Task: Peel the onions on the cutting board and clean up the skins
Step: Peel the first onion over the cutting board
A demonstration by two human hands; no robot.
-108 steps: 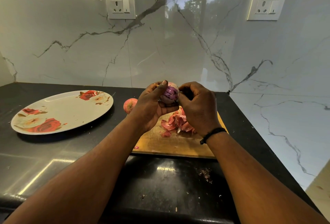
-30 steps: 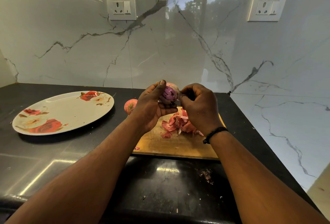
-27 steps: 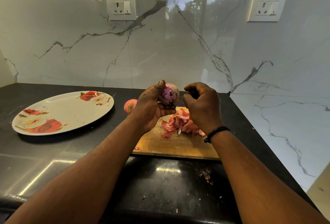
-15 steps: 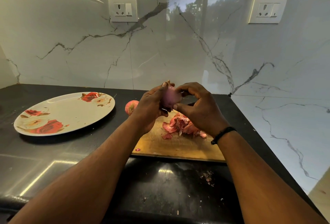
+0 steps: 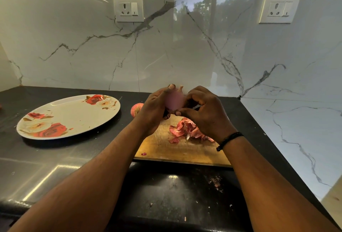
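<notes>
1. Two hands up over the far end of the cutting board (image 5: 177, 155), and one onion (image 5: 174, 100) held between them, clear of the wood.
2. The left hand (image 5: 153, 109) cups that onion from the left, thumb tip up at the top edge, fingers curled round the back.
3. The right hand (image 5: 205, 113) closes in from the right, thumb and fingertips pinching at the onion's lower edge; the motion blur hides whether it has skin or flesh.
4. The onion looks pale pink and smeared, with a small stub poking up at its top.
5. One second onion (image 5: 136, 109) sits on the black counter (image 5: 77, 159), just off the board's far left corner, beside the left wrist.
6. One heap of pink onion skins (image 5: 185, 130) lies on the board below the right hand, with one small loose scrap (image 5: 143, 154) near the board's front left edge.
7. One oval plate (image 5: 74, 115) with red rose prints rests on the counter well to the left.
8. Two wall sockets: left socket (image 5: 128, 8), right socket (image 5: 279, 8), both on the marble backsplash.
9. One dark band (image 5: 229, 140) circles the right wrist.
</notes>
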